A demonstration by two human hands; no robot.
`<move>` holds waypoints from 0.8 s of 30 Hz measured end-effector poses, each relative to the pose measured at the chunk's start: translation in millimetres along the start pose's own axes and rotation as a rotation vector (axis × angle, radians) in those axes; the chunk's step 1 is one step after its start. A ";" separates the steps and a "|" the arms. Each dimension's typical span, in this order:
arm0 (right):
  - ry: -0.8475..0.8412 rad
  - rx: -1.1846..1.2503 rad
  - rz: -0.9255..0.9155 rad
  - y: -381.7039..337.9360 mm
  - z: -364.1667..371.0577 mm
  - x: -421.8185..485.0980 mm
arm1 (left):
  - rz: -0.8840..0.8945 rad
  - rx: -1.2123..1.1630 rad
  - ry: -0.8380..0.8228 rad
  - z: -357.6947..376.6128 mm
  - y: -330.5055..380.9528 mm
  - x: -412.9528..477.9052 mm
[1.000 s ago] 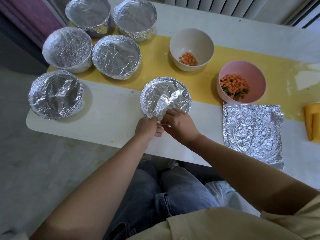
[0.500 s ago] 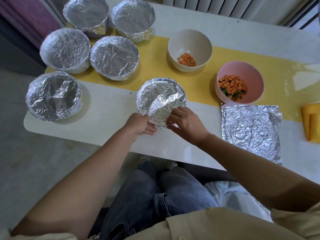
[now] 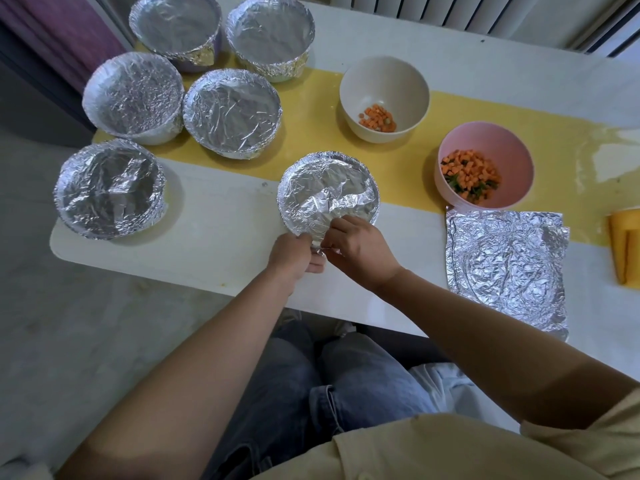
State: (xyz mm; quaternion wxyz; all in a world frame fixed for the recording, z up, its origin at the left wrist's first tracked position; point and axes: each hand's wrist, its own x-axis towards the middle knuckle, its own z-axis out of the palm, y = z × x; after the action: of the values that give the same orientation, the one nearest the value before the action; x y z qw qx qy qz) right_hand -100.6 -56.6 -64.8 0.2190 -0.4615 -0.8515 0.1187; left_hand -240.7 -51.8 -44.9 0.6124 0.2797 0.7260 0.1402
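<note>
Foil-covered bowl [image 3: 327, 192] sits near the counter's [image 3: 214, 251] front edge; left hand [image 3: 294, 254] and right hand [image 3: 356, 247] pinch its loose foil flap [image 3: 320, 250] at the near rim. Tuck it snugly under, gently, lest it tear.

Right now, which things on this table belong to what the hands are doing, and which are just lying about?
In hand: near foil-covered bowl; left hand and right hand, both pinching its foil at the near rim.
Lying about: five other foil-covered bowls; white bowl and pink bowl of diced carrot; flat foil sheets; yellow object at the right edge.
</note>
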 end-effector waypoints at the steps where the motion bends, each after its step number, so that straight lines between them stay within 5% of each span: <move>1: -0.001 0.004 0.000 -0.5 -0.1 0.4 | -0.021 0.022 -0.019 -0.1 1.3 -2.5; 15: -0.128 0.088 -0.053 8.5 -7.6 -2.5 | 0.033 0.044 -0.107 -5.2 8.0 -10.3; 24: -0.057 -0.032 -0.060 14.3 -5.4 -2.9 | 0.069 0.065 -0.078 -15.8 5.1 -1.8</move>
State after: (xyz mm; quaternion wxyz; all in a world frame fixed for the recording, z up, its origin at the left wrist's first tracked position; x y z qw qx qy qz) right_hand -86.1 -51.2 -66.6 0.1905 -0.4354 -0.8728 0.1115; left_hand -254.6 -46.6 -37.4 0.6254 0.3297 0.6957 0.1268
